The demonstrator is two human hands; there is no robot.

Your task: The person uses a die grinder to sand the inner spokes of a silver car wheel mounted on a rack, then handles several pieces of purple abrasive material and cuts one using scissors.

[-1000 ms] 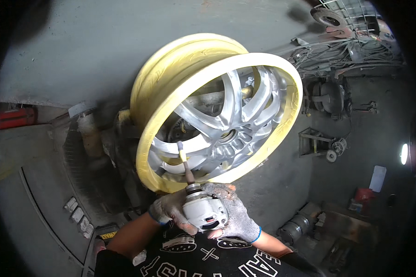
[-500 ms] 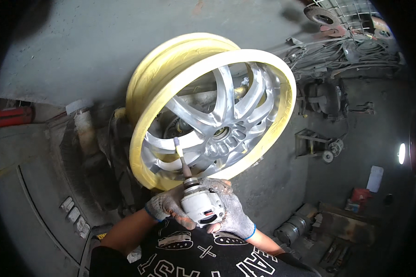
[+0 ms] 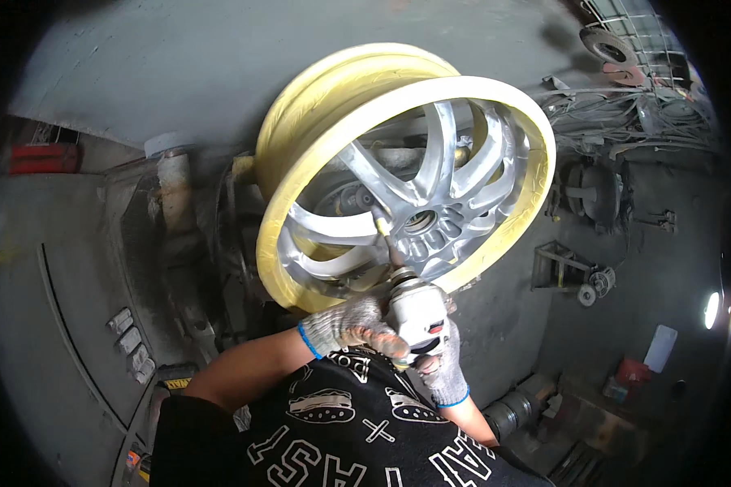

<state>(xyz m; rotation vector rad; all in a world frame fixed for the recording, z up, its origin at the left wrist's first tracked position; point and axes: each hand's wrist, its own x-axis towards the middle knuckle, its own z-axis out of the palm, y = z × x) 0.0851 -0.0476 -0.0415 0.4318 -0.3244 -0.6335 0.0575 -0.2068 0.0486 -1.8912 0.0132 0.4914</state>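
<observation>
Head view, from where I'm standing: person in a black printed shirt (image 3: 341, 442), both hands in grey knit gloves, both on one white power tool (image 3: 421, 312). Left hand (image 3: 357, 326) has fingers curled round the tool's left side; right hand (image 3: 447, 369) grasps its right side, fingers partly hidden behind the body. Tool's shaft points up and away, tip (image 3: 378, 214) at the inner end of a spoke, just left of the hub; can't tell if it's touching. Wheel (image 3: 437, 154) sits tilted right ahead of the hands, spokes bare silver, rim and barrel yellow-covered. Around it: grey wall (image 3: 203, 81) behind, tangled cables (image 3: 617, 122) upper right, small machine on a stand (image 3: 597, 284) off right, red object (image 3: 45, 159) far left, lit lamp (image 3: 711, 310) far right.
</observation>
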